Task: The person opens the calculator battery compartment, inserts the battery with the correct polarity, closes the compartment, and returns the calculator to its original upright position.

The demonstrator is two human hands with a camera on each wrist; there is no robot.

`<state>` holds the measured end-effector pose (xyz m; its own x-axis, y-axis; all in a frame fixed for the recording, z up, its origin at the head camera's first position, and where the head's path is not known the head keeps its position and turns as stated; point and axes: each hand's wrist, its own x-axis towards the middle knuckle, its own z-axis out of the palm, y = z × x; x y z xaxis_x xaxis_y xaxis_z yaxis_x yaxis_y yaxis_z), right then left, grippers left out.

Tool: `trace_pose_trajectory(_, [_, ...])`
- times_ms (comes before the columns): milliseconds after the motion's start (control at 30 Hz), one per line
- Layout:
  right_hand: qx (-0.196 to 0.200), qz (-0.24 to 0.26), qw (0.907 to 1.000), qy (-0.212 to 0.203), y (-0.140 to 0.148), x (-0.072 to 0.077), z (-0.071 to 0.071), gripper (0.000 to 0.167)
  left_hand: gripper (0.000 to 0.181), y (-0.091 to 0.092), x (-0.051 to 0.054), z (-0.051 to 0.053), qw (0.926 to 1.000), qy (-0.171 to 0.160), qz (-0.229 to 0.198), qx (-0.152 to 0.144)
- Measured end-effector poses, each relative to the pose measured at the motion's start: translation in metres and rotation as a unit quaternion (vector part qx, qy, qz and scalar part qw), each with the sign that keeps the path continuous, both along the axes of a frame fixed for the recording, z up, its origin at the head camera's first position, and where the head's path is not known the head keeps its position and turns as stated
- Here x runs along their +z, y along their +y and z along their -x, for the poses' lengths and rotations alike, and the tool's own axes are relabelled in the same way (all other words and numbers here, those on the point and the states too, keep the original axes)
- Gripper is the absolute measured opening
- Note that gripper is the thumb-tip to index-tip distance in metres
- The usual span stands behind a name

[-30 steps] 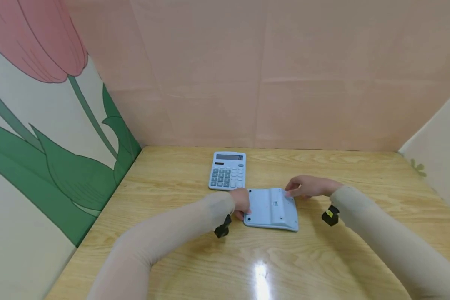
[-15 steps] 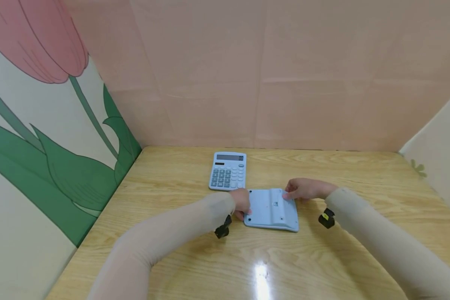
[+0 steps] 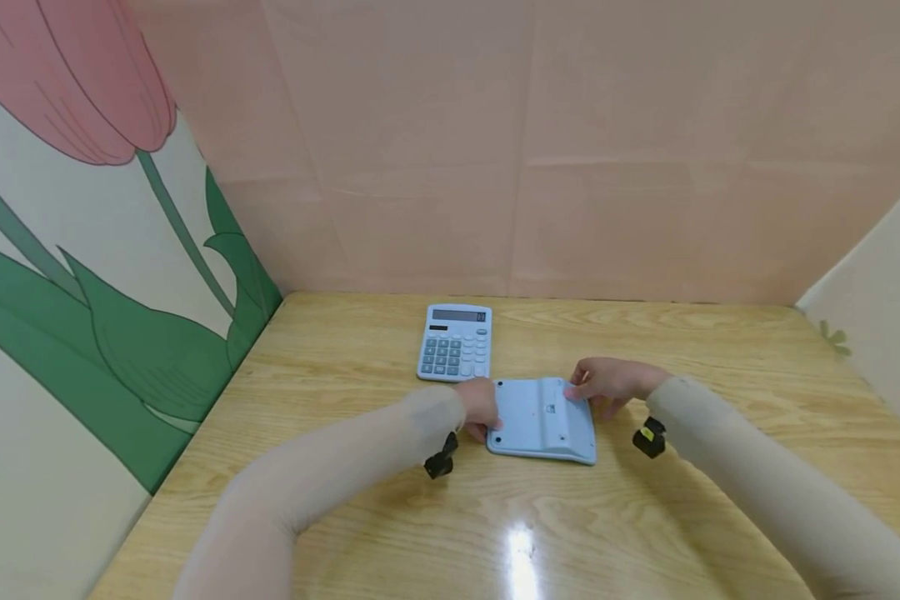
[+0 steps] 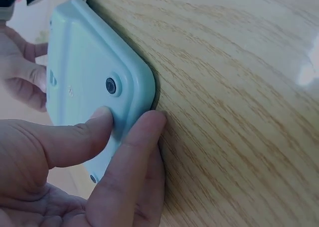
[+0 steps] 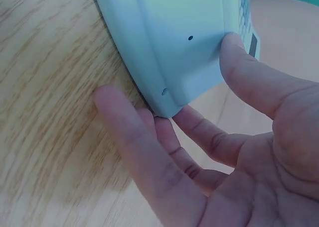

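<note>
A light blue calculator (image 3: 523, 418) lies face down on the wooden table, its ridged back with small black feet showing. My left hand (image 3: 482, 403) pinches its left edge; in the left wrist view the thumb (image 4: 94, 132) presses on the back and the other fingers lie along the side. At the far right corner is my right hand (image 3: 613, 380). Its thumb (image 5: 244, 70) touches the back, with some fingertips at the corner's edge and one finger reaching out beside it over the table. The calculator's keys and display are hidden underneath.
A second light blue calculator (image 3: 455, 343) lies face up just behind the left hand, close to the first one's far left corner. The wooden table (image 3: 360, 517) meets a pinkish wall covering (image 3: 525, 167) at the back. A tulip-patterned panel (image 3: 157, 317) stands at the left.
My right wrist has shifted slightly left and down, and its thumb has slid a little inward on the calculator's back. The left hand and both calculators have hardly moved.
</note>
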<state>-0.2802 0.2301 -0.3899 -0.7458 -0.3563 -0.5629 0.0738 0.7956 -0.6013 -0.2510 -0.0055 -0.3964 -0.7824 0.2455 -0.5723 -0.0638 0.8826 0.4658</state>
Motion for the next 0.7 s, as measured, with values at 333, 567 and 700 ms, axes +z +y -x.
trace_pose_trajectory(333, [-0.002, 0.006, 1.0000, 0.004, 0.002, -0.003, 0.000, 0.044, 0.017, -0.011, 0.002, -0.021, 0.9985, 0.003, -0.040, 0.036])
trace_pose_trajectory(567, [0.001, 0.005, 1.0000, 0.006, 0.002, -0.002, 0.000, 0.043, 0.025, -0.016, -0.001, -0.032, 0.9995, 0.005, -0.029, 0.008])
trace_pose_trajectory(700, [0.005, 0.003, 0.9999, 0.009, 0.003, -0.003, 0.002, 0.044, 0.022, -0.014, -0.004, -0.035, 0.9960, -0.005, -0.073, 0.050])
